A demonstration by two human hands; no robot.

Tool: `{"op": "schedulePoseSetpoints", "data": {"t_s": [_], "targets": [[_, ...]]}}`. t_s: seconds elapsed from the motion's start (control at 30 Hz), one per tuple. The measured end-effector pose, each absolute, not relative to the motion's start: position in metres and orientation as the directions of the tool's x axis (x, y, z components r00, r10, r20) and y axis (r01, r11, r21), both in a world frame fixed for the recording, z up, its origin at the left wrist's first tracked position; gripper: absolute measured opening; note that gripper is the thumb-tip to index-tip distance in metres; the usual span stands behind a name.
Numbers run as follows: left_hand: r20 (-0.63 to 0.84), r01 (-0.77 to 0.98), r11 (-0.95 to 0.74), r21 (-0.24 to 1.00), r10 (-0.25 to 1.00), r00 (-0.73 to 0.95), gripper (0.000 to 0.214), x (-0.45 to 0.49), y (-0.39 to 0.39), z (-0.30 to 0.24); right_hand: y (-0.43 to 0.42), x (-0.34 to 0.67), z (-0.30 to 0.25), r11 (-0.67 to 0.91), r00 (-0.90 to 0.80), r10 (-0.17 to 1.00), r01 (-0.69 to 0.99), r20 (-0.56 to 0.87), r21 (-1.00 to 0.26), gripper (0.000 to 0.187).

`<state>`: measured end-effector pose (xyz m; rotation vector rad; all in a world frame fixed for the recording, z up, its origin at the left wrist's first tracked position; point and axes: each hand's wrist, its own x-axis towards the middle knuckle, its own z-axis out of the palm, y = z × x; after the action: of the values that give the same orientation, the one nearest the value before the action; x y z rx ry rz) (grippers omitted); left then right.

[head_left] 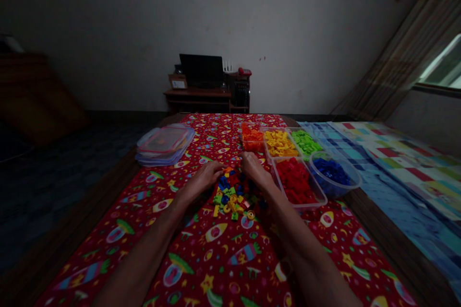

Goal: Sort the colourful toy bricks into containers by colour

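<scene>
- Left: stack of clear lids (165, 141), apart from the left hand (208, 173); low risk, I judge.
- Middle: pile of loose toy bricks (232, 196), mixed colours, on the cloth-covered counter (382, 235), between and just below the hands. No wall round it; a broad sweep could scatter pieces.
- Right: red-brick tub (306, 206) stands just beside the right forearm (298, 230); a sideways swing of the arm could nudge it.
- Far right: bowl of blue bricks (355, 185) seems close to the counter's edge; a shove passed through the tub might tip it towards the bed (399, 211).
- Left hand: fingers bent, narrow, at the pile's upper left; grip on any brick cannot be told.
- Right hand (252, 167): curled inward, upper right of pile; fingertips hidden, contents cannot be told.
</scene>
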<state>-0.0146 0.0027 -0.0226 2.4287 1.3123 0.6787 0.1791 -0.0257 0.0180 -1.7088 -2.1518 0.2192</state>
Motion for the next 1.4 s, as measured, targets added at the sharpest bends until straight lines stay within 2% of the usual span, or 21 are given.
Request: {"op": "schedulePoseSetpoints", "data": {"t_s": [0.2,0.37,0.43,0.5,0.6,0.7,0.77,0.8,0.9,0.97,1.03,1.13,1.27,1.4], "targets": [[0.286,0.724,-0.586,0.362,0.810,0.512,0.025,-0.008,-0.007,-0.022,-0.012,0.177,-0.004,0.248,-0.190,0.964,0.893,0.185,-0.377,0.023],[0.255,0.734,-0.560,0.384,0.828,0.499,0.025,-0.001,-0.012,-0.021,-0.018,0.183,-0.005,0.250,-0.165,0.961,0.863,0.223,-0.439,0.024],[0.233,0.734,-0.540,0.411,0.841,0.489,0.023,-0.001,-0.012,-0.019,-0.020,0.182,-0.004,0.267,-0.159,0.956,0.820,0.248,-0.505,0.026],[0.220,0.741,-0.516,0.429,0.856,0.468,0.021,-0.001,-0.012,-0.017,-0.020,0.181,-0.004,0.272,-0.140,0.959,0.694,0.246,-0.666,0.027],[0.231,0.744,-0.502,0.441,0.864,0.447,0.019,-0.001,-0.014,-0.016,-0.020,0.181,-0.001,0.165,-0.099,0.985,0.339,0.140,-0.926,0.026],[0.251,0.714,-0.526,0.463,0.850,0.463,0.020,0.000,-0.013,-0.020,-0.020,0.183,0.003,0.088,-0.136,0.988,0.057,0.079,-0.995,0.025],[0.249,0.697,-0.532,0.480,0.845,0.474,0.023,0.001,-0.011,-0.023,-0.020,0.184,0.004,0.090,-0.147,0.985,0.030,0.085,-0.995,0.024],[0.240,0.694,-0.529,0.488,0.846,0.476,0.025,0.001,-0.010,-0.024,-0.020,0.185,0.004,0.094,-0.130,0.988,0.088,0.082,-0.992,0.023],[0.170,0.709,-0.494,0.503,0.861,0.479,0.025,0.003,-0.005,-0.025,-0.022,0.186,0.000,0.162,-0.047,0.986,0.450,0.158,-0.878,0.021],[0.124,0.722,-0.467,0.510,0.871,0.475,0.023,0.002,-0.002,-0.023,-0.025,0.186,-0.003,0.230,-0.062,0.964,0.685,0.260,-0.691,0.022],[0.107,0.733,-0.433,0.525,0.888,0.448,0.024,-0.003,0.002,-0.019,-0.028,0.184,-0.004,0.271,-0.141,0.947,0.835,0.289,-0.480,0.022],[0.117,0.729,-0.347,0.591,0.930,0.347,0.028,-0.015,0.009,-0.014,-0.028,0.176,-0.003,0.314,-0.253,0.939,0.907,0.233,-0.280,0.022],[0.139,0.662,-0.285,0.693,0.954,0.265,0.033,-0.030,0.016,-0.011,-0.021,0.161,-0.007,0.400,-0.351,0.908,0.887,0.228,-0.230,0.017],[0.152,0.642,-0.266,0.719,0.961,0.229,0.034,-0.037,0.020,-0.015,-0.015,0.146,-0.018,0.459,-0.411,0.878,0.868,0.245,-0.192,0.021]]}}
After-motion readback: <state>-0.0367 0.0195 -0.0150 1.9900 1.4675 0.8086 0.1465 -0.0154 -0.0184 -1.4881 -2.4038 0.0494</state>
